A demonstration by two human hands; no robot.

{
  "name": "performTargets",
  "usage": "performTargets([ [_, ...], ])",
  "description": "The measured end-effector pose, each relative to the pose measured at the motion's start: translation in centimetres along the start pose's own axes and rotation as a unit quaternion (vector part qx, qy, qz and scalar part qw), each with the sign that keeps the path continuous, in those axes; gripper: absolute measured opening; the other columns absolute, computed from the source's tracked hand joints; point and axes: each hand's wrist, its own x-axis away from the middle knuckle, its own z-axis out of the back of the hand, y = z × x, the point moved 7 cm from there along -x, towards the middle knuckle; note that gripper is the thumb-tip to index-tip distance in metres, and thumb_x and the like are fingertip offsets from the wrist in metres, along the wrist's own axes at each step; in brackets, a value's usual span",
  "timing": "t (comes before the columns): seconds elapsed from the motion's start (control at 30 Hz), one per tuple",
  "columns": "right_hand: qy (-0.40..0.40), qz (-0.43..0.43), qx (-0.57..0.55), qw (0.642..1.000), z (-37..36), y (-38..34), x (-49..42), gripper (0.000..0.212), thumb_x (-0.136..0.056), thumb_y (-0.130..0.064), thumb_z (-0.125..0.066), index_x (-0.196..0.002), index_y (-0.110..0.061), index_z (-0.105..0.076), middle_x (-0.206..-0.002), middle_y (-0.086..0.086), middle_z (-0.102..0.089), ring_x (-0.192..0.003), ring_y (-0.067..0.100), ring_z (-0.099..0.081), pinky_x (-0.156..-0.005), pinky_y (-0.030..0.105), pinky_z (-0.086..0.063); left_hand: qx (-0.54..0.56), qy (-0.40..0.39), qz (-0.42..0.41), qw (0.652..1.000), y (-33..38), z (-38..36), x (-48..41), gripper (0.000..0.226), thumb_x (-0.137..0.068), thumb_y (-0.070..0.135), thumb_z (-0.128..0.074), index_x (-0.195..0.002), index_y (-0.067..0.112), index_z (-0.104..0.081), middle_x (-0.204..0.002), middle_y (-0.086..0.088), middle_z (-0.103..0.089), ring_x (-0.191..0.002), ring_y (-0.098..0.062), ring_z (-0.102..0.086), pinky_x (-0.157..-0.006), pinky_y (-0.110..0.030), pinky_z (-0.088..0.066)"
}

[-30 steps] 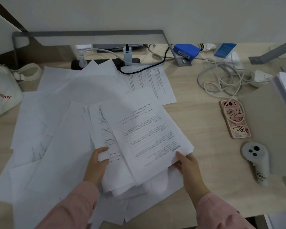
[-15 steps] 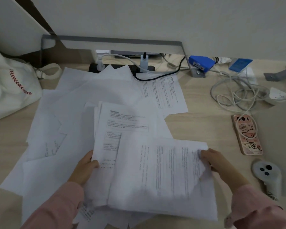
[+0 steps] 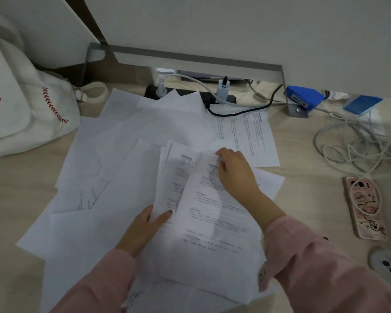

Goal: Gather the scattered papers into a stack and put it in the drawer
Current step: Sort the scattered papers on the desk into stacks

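Several white papers (image 3: 113, 177) lie spread and overlapping on the light wooden desk (image 3: 307, 199). My left hand (image 3: 145, 229) grips the near left edge of a small bundle of printed sheets (image 3: 203, 222), thumb on top. My right hand (image 3: 233, 172) rests on the far end of that bundle, fingers curled at the top sheet's upper edge, which looks slightly lifted and blurred. One printed sheet (image 3: 246, 134) lies apart at the back, partly under a black cable. No drawer is in view.
A white fabric bag (image 3: 20, 114) sits at the left. A black power strip (image 3: 190, 96) with plugs lies at the back. Coiled white cables (image 3: 352, 147), a pink-cased phone (image 3: 363, 208) and a white controller (image 3: 388, 265) lie on the right. A blue box (image 3: 303, 99) stands by a metal frame.
My right hand has moved from the bundle's right edge up and left to its far end. The top sheet has turned from sideways to roughly lengthwise. The camera has swung left.
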Motion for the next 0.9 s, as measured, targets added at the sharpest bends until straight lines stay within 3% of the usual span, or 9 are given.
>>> performTargets([
  [0.1, 0.012, 0.019, -0.024, 0.999, -1.3, -2.5, -1.5, 0.028, -0.084, 0.009, -0.041, -0.103, 0.002, -0.060, -0.086, 0.019, -0.061, -0.083, 0.031, -0.048, -0.072, 0.038, -0.041, -0.048, 0.010, -0.002, 0.999, 0.0, 0.0, -0.2, 0.047, -0.081, 0.037, -0.064, -0.123, 0.019, -0.052, -0.118, 0.002, -0.061, -0.108, -0.018, -0.059, -0.097, -0.035, -0.045],
  [0.23, 0.033, 0.011, -0.048, 0.998, -1.8, -3.3, -1.8, 0.037, -0.085, 0.001, -0.049, -0.120, -0.005, -0.055, -0.117, 0.016, -0.056, -0.111, 0.030, -0.045, -0.096, 0.028, -0.032, -0.037, 0.030, -0.005, 0.999, 0.1, 0.0, -0.4, 0.025, -0.090, 0.011, -0.051, -0.111, 0.022, -0.047, -0.104, -0.001, -0.058, -0.093, -0.017, -0.057, -0.072, -0.024, -0.042],
  [0.33, 0.025, -0.109, -0.080, 0.990, -1.2, 0.0, -0.7, 0.046, -0.088, -0.007, -0.052, -0.133, -0.009, -0.044, -0.135, 0.014, -0.043, -0.126, 0.028, -0.035, -0.106, 0.030, -0.025, -0.022, 0.031, -0.020, 0.999, 0.1, 0.2, -0.6, 0.024, -0.090, 0.006, -0.046, -0.106, 0.025, -0.047, -0.099, 0.005, -0.058, -0.087, -0.009, -0.055, -0.067, -0.017, -0.041],
  [0.43, 0.029, -0.257, -0.103, 0.960, 0.1, 4.4, 2.3, 0.049, -0.087, -0.011, -0.056, -0.134, -0.006, -0.042, -0.137, 0.019, -0.041, -0.127, 0.032, -0.036, -0.105, 0.035, -0.029, 0.011, 0.039, -0.033, 0.999, 0.4, 0.7, -0.7, 0.028, -0.091, 0.003, -0.045, -0.097, 0.029, -0.050, -0.094, 0.012, -0.059, -0.083, -0.001, -0.056, -0.064, -0.015, -0.041],
  [0.53, 0.003, -0.356, -0.191, 0.915, 0.2, 6.7, 6.2, 0.060, -0.086, -0.020, -0.061, -0.139, -0.007, -0.035, -0.141, 0.017, -0.037, -0.126, 0.030, -0.039, -0.101, 0.037, -0.034, 0.049, 0.051, -0.054, 0.996, 1.5, 1.1, -0.4, 0.029, -0.091, -0.001, -0.042, -0.102, 0.025, -0.052, -0.096, 0.010, -0.061, -0.083, -0.006, -0.058, -0.064, -0.016, -0.043],
  [0.6, -0.013, -0.383, -0.315, 0.868, -0.4, 6.7, 8.4, 0.058, -0.085, -0.019, -0.063, -0.138, -0.011, -0.038, -0.137, 0.011, -0.046, -0.117, 0.024, -0.050, -0.097, 0.036, -0.042, 0.064, 0.059, -0.077, 0.993, 2.5, 1.2, -0.1, 0.032, -0.091, -0.002, -0.042, -0.096, 0.028, -0.053, -0.097, 0.010, -0.062, -0.084, -0.006, -0.059, -0.064, -0.015, -0.044],
  [0.7, -0.005, -0.361, -0.456, 0.813, 0.4, 4.8, 9.6, 0.036, -0.088, -0.009, -0.056, -0.124, -0.012, -0.054, -0.119, 0.008, -0.065, -0.103, 0.026, -0.065, -0.091, 0.043, -0.051, 0.080, 0.066, -0.122, 0.987, 4.9, 1.1, 0.5, 0.036, -0.089, -0.004, -0.044, -0.093, 0.030, -0.055, -0.096, 0.008, -0.064, -0.078, 0.001, -0.064, -0.061, -0.013, -0.049],
  [0.77, 0.032, -0.308, -0.478, 0.822, 2.6, 3.5, 9.1, 0.033, -0.087, -0.003, -0.054, -0.119, -0.012, -0.059, -0.110, 0.003, -0.071, -0.099, 0.021, -0.067, -0.084, 0.035, -0.056, 0.092, 0.074, -0.165, 0.979, 7.0, 1.2, 1.0, 0.036, -0.088, -0.007, -0.046, -0.092, 0.027, -0.056, -0.092, 0.009, -0.064, -0.070, 0.011, -0.063, -0.059, -0.006, -0.048],
  [0.9, 0.085, -0.219, -0.499, 0.834, 7.1, 1.3, 8.0, 0.030, -0.087, -0.001, -0.052, -0.110, -0.017, -0.062, -0.099, -0.009, -0.074, -0.091, 0.005, -0.069, -0.069, 0.013, -0.052, 0.124, 0.103, -0.232, 0.959, 10.8, 2.0, 1.9, 0.037, -0.087, -0.009, -0.049, -0.102, 0.024, -0.055, -0.093, 0.016, -0.060, -0.072, 0.019, -0.060, -0.064, 0.000, -0.046],
])
